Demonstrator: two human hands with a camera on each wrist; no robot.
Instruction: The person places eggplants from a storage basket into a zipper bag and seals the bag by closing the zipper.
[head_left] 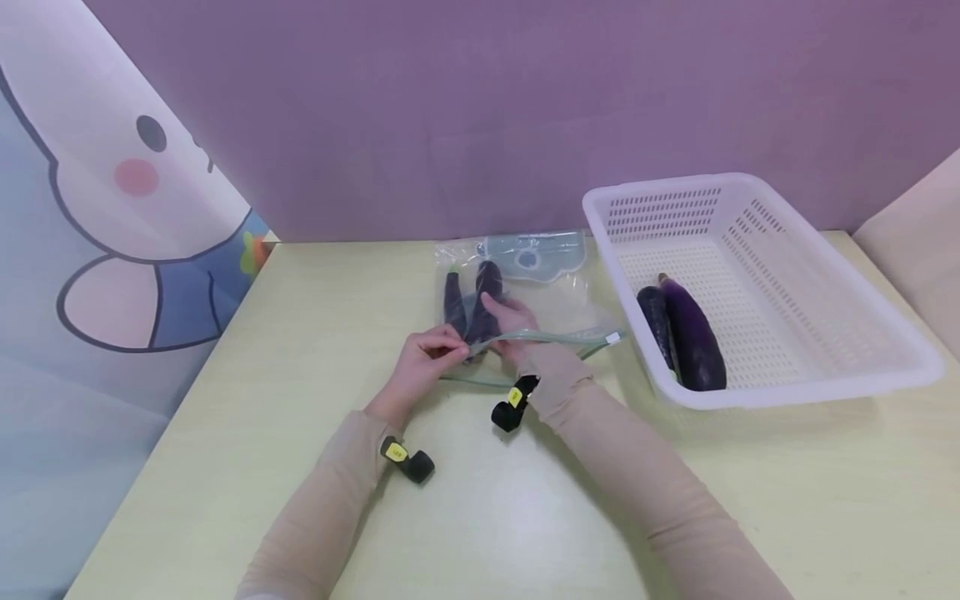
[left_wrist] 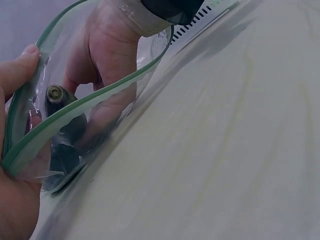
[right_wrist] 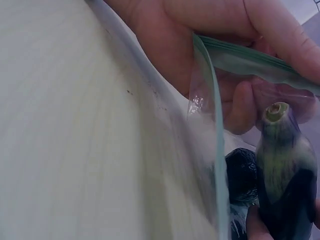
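A clear zip bag (head_left: 558, 302) with a green seal strip lies on the table, its mouth towards me. My left hand (head_left: 422, 360) pinches the bag's rim at the left end of the mouth. Through the opening reaches my right hand (head_left: 512, 318), its fingers and thumb around an eggplant (right_wrist: 287, 175) inside the bag. The cut stem of that eggplant points back at the mouth. Beside it in the bag, on the left, lies a slimmer dark vegetable (head_left: 453, 302) with a green tip. Plastic and fingers partly cover both.
A white perforated basket (head_left: 825, 390) stands at the right, near the bag's right end. Inside, along its left wall, lie a purple eggplant (head_left: 693, 337) and a thinner, dark wrinkled vegetable (head_left: 656, 321). A purple wall panel (head_left: 510, 125) rises behind the table (head_left: 480, 517).
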